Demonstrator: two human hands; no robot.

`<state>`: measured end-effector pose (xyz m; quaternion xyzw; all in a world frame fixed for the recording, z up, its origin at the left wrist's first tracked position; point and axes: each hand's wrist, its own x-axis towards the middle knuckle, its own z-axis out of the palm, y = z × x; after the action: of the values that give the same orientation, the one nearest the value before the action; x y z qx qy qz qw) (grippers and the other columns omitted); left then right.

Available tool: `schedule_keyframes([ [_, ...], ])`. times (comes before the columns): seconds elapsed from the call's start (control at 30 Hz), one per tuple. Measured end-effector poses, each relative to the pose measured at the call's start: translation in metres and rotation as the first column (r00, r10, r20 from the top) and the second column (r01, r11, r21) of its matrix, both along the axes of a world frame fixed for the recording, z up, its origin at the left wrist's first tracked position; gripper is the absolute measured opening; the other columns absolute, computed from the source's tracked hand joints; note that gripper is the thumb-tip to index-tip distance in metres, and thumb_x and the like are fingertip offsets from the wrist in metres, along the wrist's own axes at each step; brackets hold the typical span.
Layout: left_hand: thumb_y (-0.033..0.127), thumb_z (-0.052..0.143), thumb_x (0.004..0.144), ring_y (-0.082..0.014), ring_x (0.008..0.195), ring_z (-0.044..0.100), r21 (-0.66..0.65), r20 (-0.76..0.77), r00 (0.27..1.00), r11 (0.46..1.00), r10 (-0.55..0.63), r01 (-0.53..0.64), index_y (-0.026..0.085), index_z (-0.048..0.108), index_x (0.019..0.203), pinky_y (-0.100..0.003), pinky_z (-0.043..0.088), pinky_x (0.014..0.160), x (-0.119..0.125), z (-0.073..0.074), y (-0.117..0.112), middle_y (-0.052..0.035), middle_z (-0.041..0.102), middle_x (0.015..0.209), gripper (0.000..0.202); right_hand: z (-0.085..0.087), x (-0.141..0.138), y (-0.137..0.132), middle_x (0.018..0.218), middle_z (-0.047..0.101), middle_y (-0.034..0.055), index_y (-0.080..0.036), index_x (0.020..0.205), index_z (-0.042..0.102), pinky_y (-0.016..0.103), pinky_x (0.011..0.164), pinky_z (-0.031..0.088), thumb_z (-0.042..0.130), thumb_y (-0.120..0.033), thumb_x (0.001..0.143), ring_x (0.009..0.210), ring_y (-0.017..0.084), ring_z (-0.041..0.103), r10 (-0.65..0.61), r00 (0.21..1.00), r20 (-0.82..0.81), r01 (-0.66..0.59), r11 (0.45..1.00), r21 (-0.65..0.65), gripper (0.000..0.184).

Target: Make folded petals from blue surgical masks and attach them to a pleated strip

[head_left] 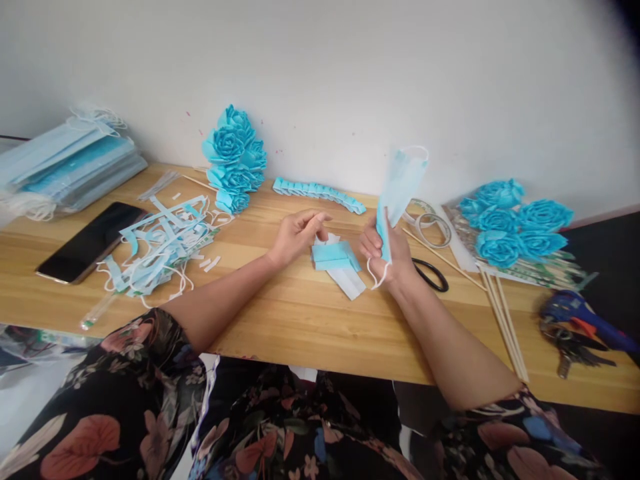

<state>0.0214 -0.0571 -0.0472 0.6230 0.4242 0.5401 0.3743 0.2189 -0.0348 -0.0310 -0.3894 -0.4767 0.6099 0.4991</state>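
My right hand [387, 250] is closed around a light blue face mask [400, 183], holding it upright above the table. One ear loop stands at its top and another hangs by my wrist. My left hand [300, 235] hovers to the left with loosely bent fingers and nothing visible in them. Between my hands lie folded blue mask pieces [333, 255], close to my left fingertips, with a pale strip [349, 283] under them. Beside my right wrist a black loop-shaped handle [431, 275] shows; the rest of it is hidden by my arm.
Mask scraps [165, 250], a phone [90, 243] and stacked masks [70, 167] occupy the left. Blue fabric roses [233, 157] and a pleated strip [320, 193] sit near the wall. Rightward are tape rolls [434, 230], more roses [517, 223], sticks [503, 320], keys [575, 343] and a blue tool [575, 310].
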Motion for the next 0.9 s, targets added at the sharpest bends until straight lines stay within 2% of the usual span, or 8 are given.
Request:
schedule_keyframes([
  [0.13,0.048,0.051,0.094,-0.022,0.1,0.069,0.13,-0.233,0.97,0.986,-0.073,0.106,0.012,0.072,0.104,-0.034,0.052,0.091,0.0,-0.004,0.003,-0.0128,0.075,0.104,0.043,0.004,0.006,-0.002,0.041,0.028,-0.0107,-0.024,0.063,0.045,0.024,0.04,0.022,0.077,-0.049,0.07,0.035,0.007,0.019,0.179,0.966,-0.185,-0.178,0.984,0.022,0.041],
  [0.27,0.041,0.056,0.093,-0.0274,0.132,0.052,0.242,-0.497,0.856,0.924,-0.145,0.296,0.018,0.064,0.127,-0.048,0.035,0.114,-0.001,-0.011,0.006,-0.0132,0.06,0.138,0.042,0.005,0.002,-0.006,0.04,0.027,-0.0097,-0.023,0.061,0.043,0.024,0.041,0.021,0.071,-0.05,0.075,0.035,0.008,0.019,0.207,0.971,-0.119,-0.211,0.977,-0.02,0.041],
  [0.33,0.041,0.06,0.091,-0.0291,0.139,0.045,0.209,-0.617,0.767,0.903,-0.176,0.376,0.021,0.059,0.134,-0.05,0.031,0.116,-0.001,-0.014,0.005,-0.0131,0.053,0.145,0.047,0.007,-0.001,-0.008,0.04,0.026,-0.0096,-0.023,0.061,0.042,0.025,0.041,0.022,0.069,-0.052,0.076,0.035,0.008,0.02,0.19,0.98,-0.063,-0.193,0.98,-0.04,0.042],
  [0.4,0.041,0.063,0.089,-0.0306,0.139,0.043,0.162,-0.707,0.677,0.884,-0.206,0.438,0.022,0.058,0.135,-0.051,0.031,0.116,-0.002,-0.016,0.004,-0.0129,0.053,0.145,0.05,0.008,-0.003,-0.009,0.039,0.026,-0.0095,-0.023,0.06,0.042,0.025,0.041,0.021,0.069,-0.052,0.075,0.035,0.008,0.02,0.19,0.981,-0.046,-0.192,0.98,-0.049,0.042],
  [0.5,0.039,0.062,0.09,-0.031,0.137,0.046,0.14,-0.771,0.601,0.863,-0.213,0.485,0.025,0.061,0.132,-0.05,0.033,0.114,-0.003,-0.015,0.002,-0.0102,0.056,0.143,0.044,0.009,-0.003,-0.009,0.039,0.027,-0.0093,-0.023,0.06,0.043,0.025,0.041,0.021,0.07,-0.048,0.074,0.035,0.008,0.02,0.201,0.977,-0.071,-0.205,0.977,-0.051,0.04],
  [0.63,0.036,0.06,0.092,-0.0308,0.134,0.05,0.148,-0.78,0.596,0.868,-0.192,0.475,0.024,0.065,0.127,-0.05,0.036,0.111,-0.003,-0.013,0.002,-0.0101,0.057,0.142,0.037,0.008,0.005,-0.004,0.042,0.024,-0.0099,-0.024,0.062,0.041,0.025,0.042,0.022,0.071,-0.049,0.074,0.037,0.008,0.017,0.171,0.984,-0.059,-0.172,0.985,-0.017,0.04],
  [0.77,0.034,0.062,0.091,-0.0296,0.131,0.053,0.152,-0.767,0.614,0.876,-0.187,0.457,0.023,0.068,0.122,-0.048,0.038,0.111,-0.002,-0.013,0.002,-0.0103,0.059,0.139,0.033,0.005,0.014,0.005,0.042,0.02,-0.0109,-0.025,0.062,0.035,0.025,0.042,0.023,0.064,-0.059,0.078,0.037,0.009,0.015,0.085,0.994,-0.068,-0.081,0.995,0.057,0.047],
  [0.9,0.032,0.062,0.091,-0.0295,0.129,0.054,0.181,-0.747,0.637,0.865,-0.188,0.468,0.023,0.07,0.118,-0.047,0.04,0.109,-0.002,-0.014,0.004,-0.0104,0.061,0.137,0.029,0.002,0.007,0.001,0.038,0.025,-0.0105,-0.025,0.059,0.042,0.025,0.039,0.023,0.068,-0.064,0.073,0.033,0.008,0.02,0.199,0.979,-0.037,-0.198,0.98,0.033,0.049],
])
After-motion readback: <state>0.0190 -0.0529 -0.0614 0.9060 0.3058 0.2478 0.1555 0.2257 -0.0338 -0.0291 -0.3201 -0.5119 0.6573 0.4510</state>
